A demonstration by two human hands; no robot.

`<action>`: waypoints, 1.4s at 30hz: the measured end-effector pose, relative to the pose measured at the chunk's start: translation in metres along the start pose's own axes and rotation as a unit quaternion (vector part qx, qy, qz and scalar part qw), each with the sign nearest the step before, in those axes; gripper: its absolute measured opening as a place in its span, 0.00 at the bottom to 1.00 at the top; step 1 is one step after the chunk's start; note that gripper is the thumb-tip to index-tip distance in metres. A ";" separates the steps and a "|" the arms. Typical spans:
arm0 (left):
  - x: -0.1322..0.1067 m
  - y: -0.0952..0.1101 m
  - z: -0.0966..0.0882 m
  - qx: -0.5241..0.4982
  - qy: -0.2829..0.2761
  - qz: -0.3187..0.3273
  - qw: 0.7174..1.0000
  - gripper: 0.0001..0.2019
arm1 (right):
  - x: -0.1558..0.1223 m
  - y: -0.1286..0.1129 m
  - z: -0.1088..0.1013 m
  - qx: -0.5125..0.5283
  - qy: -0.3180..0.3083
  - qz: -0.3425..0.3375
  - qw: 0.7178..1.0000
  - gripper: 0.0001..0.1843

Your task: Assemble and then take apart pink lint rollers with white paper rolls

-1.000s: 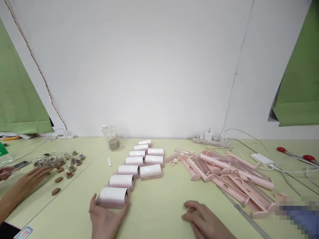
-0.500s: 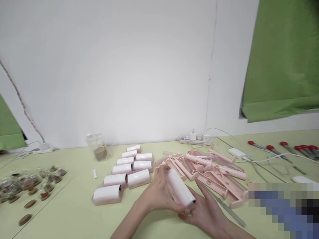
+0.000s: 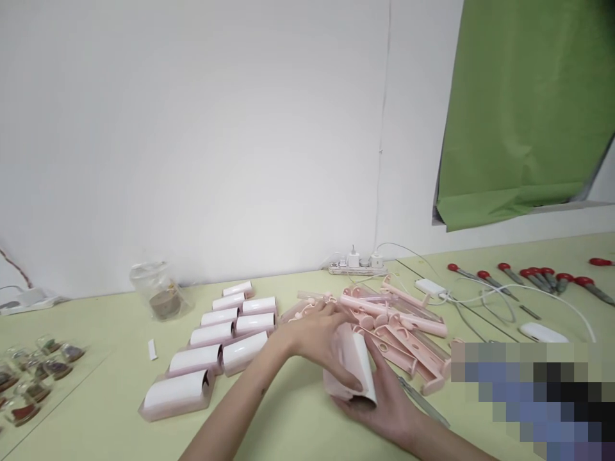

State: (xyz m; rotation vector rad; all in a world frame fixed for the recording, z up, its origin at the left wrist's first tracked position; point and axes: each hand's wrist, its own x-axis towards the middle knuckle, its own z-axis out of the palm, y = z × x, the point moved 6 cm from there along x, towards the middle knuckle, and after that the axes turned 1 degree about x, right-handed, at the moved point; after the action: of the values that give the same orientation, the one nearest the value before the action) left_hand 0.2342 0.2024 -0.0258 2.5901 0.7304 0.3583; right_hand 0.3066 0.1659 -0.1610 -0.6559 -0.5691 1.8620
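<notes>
A white roll (image 3: 362,362) with a dark hollow end and loose, clear pinkish film is held low over the table, its open end tilted toward me. My left hand (image 3: 319,339) grips it from above and the left, the thumb pressed along the film near the open end. Under and along its right side, my right hand (image 3: 391,403) wraps around it; some fingers are hidden behind the roll. Several similar wrapped white rolls (image 3: 196,360) lie in two rows to the left. Just beyond my hands is a pile of pink plastic handle-like parts (image 3: 403,342), some with clear pieces.
A grey knife-like tool (image 3: 425,403) lies right of my right hand. Farther right are red-ended tools (image 3: 542,278), cables and a white adapter (image 3: 430,288). At the wall stand a power strip (image 3: 358,270) and a clear bag (image 3: 161,294). Small glass domes (image 3: 36,378) sit far left.
The roll has turned more upright, its open end now toward me. My left hand has shifted over its top and left side. The view has swung to the right.
</notes>
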 end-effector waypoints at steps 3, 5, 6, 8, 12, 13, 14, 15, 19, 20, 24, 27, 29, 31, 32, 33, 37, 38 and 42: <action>-0.033 -0.014 -0.009 -0.035 0.090 -0.049 0.994 0.39 | 0.003 0.005 -0.001 0.091 -0.021 0.046 0.995 0.20; -0.066 -0.032 -0.002 -0.051 0.176 -0.123 0.975 0.42 | 0.003 0.010 0.001 0.150 -0.045 0.078 0.985 0.20; -0.085 -0.041 0.005 -0.047 0.218 -0.165 0.961 0.43 | 0.002 0.013 0.002 0.180 -0.057 0.097 0.977 0.20; -0.122 -0.059 0.026 -0.030 0.281 -0.242 0.928 0.41 | 0.000 0.018 0.004 0.218 -0.071 0.130 0.965 0.21; -0.181 -0.079 0.058 0.036 0.348 -0.379 0.857 0.30 | -0.004 0.022 0.006 0.227 -0.076 0.152 0.959 0.22; -0.190 -0.078 0.059 0.061 0.359 -0.408 0.837 0.30 | -0.005 0.023 0.006 0.221 -0.073 0.155 0.960 0.22; -0.196 -0.075 0.057 0.088 0.373 -0.422 0.822 0.33 | -0.006 0.023 0.007 0.212 -0.072 0.155 0.962 0.22; -0.197 -0.069 0.052 0.108 0.388 -0.416 0.815 0.35 | -0.008 0.024 0.008 0.202 -0.073 0.155 0.964 0.22; -0.156 -0.042 0.036 -0.022 0.379 -0.289 0.879 0.28 | -0.014 0.024 0.016 0.167 -0.097 0.141 0.971 0.22; -0.137 -0.039 0.041 -0.113 0.333 -0.264 0.898 0.24 | -0.014 0.024 0.018 0.159 -0.103 0.131 0.973 0.23; -0.068 -0.026 0.073 -0.436 0.180 -0.176 0.864 0.23 | -0.015 0.017 0.022 0.136 -0.105 0.062 0.983 0.24; -0.051 -0.029 0.085 -0.559 0.176 -0.166 0.793 0.28 | -0.017 0.011 0.023 0.127 -0.088 0.026 0.988 0.22; -0.058 -0.041 0.079 -0.571 0.247 -0.178 0.762 0.26 | -0.018 0.014 0.023 0.111 -0.066 0.041 0.991 0.23; -0.069 -0.051 0.070 -0.549 0.302 -0.189 0.756 0.24 | -0.018 0.026 0.021 0.085 -0.042 0.093 0.991 0.24; -0.073 -0.053 0.066 -0.533 0.310 -0.193 0.763 0.23 | -0.018 0.034 0.020 0.064 -0.034 0.124 0.990 0.26; -0.075 -0.053 0.065 -0.518 0.299 -0.194 0.778 0.23 | -0.017 0.042 0.019 0.040 -0.029 0.150 0.987 0.27; -0.074 -0.032 0.075 -0.445 0.183 -0.167 0.861 0.22 | -0.015 0.064 0.012 -0.078 -0.011 0.210 0.975 0.41; -0.074 -0.027 0.077 -0.416 0.172 -0.153 0.880 0.21 | -0.015 0.067 0.012 -0.098 -0.004 0.220 0.971 0.43; -0.078 -0.015 0.078 -0.327 0.200 -0.122 0.915 0.20 | -0.020 0.064 0.015 -0.122 -0.005 0.230 0.965 0.45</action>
State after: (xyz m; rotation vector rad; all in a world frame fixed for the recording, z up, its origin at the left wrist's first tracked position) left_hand 0.1904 0.1462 -0.1112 1.7859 0.8730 0.8968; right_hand 0.2596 0.1232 -0.1881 -1.0087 -0.7044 2.2464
